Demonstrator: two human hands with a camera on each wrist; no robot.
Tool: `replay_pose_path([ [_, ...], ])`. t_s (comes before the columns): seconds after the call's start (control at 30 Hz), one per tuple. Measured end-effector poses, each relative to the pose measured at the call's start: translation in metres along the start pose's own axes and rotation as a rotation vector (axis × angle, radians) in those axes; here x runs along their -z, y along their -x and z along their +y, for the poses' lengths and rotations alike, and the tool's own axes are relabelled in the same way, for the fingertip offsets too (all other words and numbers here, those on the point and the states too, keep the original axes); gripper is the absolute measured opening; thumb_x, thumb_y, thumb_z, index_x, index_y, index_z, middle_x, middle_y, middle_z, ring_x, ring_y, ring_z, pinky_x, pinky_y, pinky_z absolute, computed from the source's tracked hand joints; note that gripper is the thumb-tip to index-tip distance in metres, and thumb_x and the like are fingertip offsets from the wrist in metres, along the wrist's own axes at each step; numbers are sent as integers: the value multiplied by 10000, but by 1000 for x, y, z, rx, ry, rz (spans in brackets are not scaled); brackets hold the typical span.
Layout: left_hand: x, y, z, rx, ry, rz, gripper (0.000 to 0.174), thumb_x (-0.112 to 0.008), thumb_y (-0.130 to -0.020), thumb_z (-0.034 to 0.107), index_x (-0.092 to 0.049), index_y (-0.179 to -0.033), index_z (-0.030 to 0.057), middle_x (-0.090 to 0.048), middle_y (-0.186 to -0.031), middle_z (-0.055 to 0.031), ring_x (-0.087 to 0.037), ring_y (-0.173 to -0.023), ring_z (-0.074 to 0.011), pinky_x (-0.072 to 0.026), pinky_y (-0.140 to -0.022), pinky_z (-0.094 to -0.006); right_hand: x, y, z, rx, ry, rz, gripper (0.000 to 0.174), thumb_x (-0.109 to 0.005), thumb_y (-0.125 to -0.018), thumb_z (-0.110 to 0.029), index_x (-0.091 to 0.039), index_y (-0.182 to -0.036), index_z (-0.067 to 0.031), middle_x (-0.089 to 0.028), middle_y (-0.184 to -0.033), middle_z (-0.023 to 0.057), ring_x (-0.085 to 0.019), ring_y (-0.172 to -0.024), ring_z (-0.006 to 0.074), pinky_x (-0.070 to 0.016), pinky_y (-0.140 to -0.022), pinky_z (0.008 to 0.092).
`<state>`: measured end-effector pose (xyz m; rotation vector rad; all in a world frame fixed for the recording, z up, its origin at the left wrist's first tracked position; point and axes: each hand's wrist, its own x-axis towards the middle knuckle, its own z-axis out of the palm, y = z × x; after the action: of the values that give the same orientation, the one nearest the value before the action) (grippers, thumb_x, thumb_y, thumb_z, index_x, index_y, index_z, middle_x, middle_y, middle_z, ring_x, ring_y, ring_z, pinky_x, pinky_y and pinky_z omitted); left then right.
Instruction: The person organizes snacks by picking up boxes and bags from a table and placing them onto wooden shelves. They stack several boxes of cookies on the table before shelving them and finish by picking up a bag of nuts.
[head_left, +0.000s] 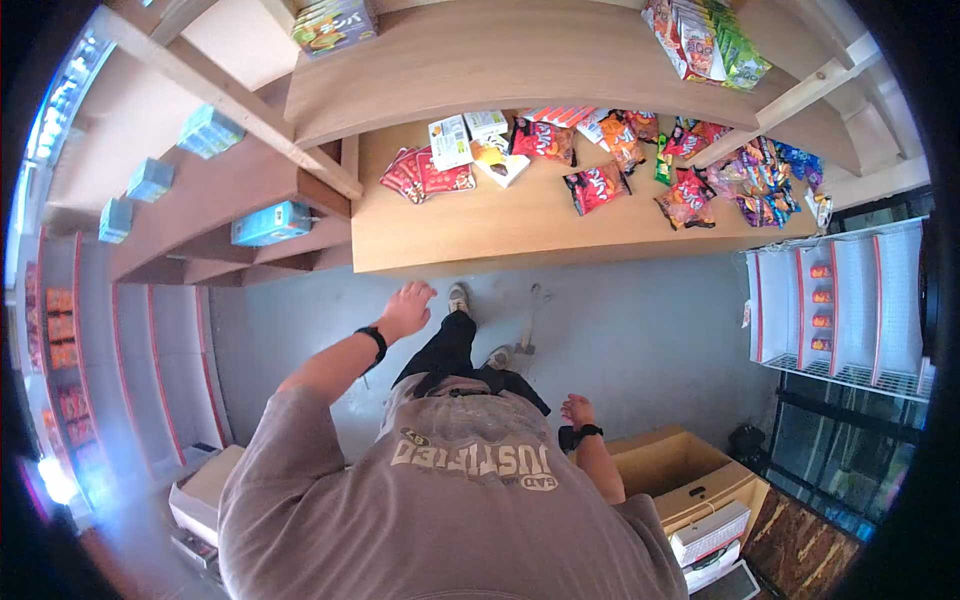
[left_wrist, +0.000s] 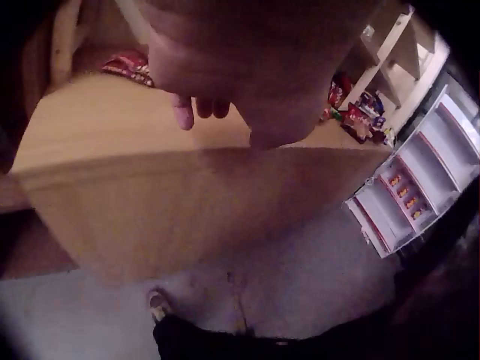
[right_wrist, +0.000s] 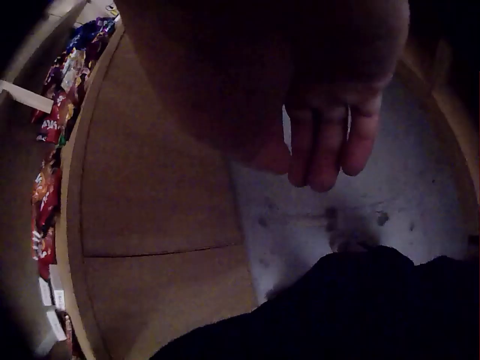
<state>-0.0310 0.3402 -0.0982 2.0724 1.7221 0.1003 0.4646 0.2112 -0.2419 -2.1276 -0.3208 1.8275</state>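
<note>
My left hand is held out over the floor, just short of the front edge of the wooden counter, with nothing in its fingers. In the left wrist view its fingers overlap the counter top. My right hand hangs low at my side near a large cardboard box, fingers loosely bent and holding nothing. On the counter, nearest the left hand, lie flat red packets, beside white cartons. Red snack bags and a pile of colourful bags spread to the right.
Above the counter, a shelf carries a purple-green display box and green packs. Light-blue boxes stand on the left wooden shelves. A white rack with small red packets is at right. Grey floor lies between.
</note>
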Motion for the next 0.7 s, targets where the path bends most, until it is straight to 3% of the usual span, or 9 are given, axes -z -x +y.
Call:
replay_pose_path([
  [0.13, 54, -98, -1, -134, -42, 173, 418, -572, -748, 127, -511, -1158, 76, -468, -1226, -158, -431, -1184, -346, -412, -960, -453, -13, 7, -14, -89, -102, 24, 239, -481, -896, -177, -521, -1117, -94, -558, -729, 63, -559, -583, 165, -463, -468, 295],
  [0.2, 73, -144, -8, -423, -261, 233, 449, -566, -753, 128, -509, -1195, 76, -451, -1272, -157, -430, -1195, -337, -388, -980, -452, -17, 16, -27, -111, -129, 20, 225, -478, -901, -180, -518, -1106, -98, -552, -728, 60, -555, -582, 166, -461, -470, 285],
  [0.23, 82, -166, -12, -436, -246, 235, 449, -566, -753, 128, -509, -1195, 76, -451, -1272, -157, -430, -1195, -337, -388, -980, -452, -21, 20, -32, -130, -160, 2, 210, -474, -906, -184, -516, -1096, -102, -546, -728, 56, -551, -580, 166, -458, -472, 275],
  [0.37, 101, -259, -18, -176, -220, 359, 465, -570, -751, 157, -515, -1202, 56, -473, -1248, -187, -439, -1169, -334, -378, -975, -452, -41, 38, -48, -53, -284, 89, 210, -483, -913, -197, -514, -1100, -106, -552, -736, 59, -548, -577, 159, -462, -472, 271],
  [0.47, 97, -315, -36, 99, -7, 94, 323, -558, -820, 206, -546, -1107, 56, -645, -963, -203, -623, -899, -382, -481, -786, -506, -52, 53, -56, 0, -334, 102, 208, -486, -932, -226, -515, -1100, -108, -574, -759, 56, -570, -599, 157, -477, -490, 276],
  [0.53, 59, -351, -67, 34, 112, 179, 291, -527, -846, 268, -615, -956, 14, -651, -917, -223, -637, -859, -390, -489, -776, -522, -55, 55, -46, 37, -399, 24, 210, -473, -943, -240, -515, -1102, -109, -599, -790, 50, -599, -628, 160, -490, -517, 279],
  [0.57, 38, -366, -78, 14, 154, 403, 317, -509, -854, 278, -627, -963, 5, -643, -939, -237, -636, -879, -386, -493, -789, -504, -63, 68, -53, 26, -352, 79, 211, -466, -944, -240, -515, -1103, -111, -604, -795, 49, -604, -634, 160, -486, -511, 275],
  [0.6, 61, -363, -68, 5, 95, 294, 316, -496, -878, 263, -630, -1023, 16, -632, -985, -249, -619, -921, -399, -492, -812, -478, -70, 80, -58, 10, -303, 131, 212, -458, -945, -240, -515, -1105, -113, -609, -799, 47, -610, -640, 161, -482, -505, 271],
  [0.7, 60, -380, -70, -47, 61, 328, 315, -496, -880, 262, -631, -1023, 16, -632, -988, -248, -617, -927, -398, -491, -814, -476, -76, 88, -50, -55, -283, 179, 213, -445, -947, -234, -514, -1114, -120, -619, -805, 49, -609, -640, 158, -483, -501, 281],
])
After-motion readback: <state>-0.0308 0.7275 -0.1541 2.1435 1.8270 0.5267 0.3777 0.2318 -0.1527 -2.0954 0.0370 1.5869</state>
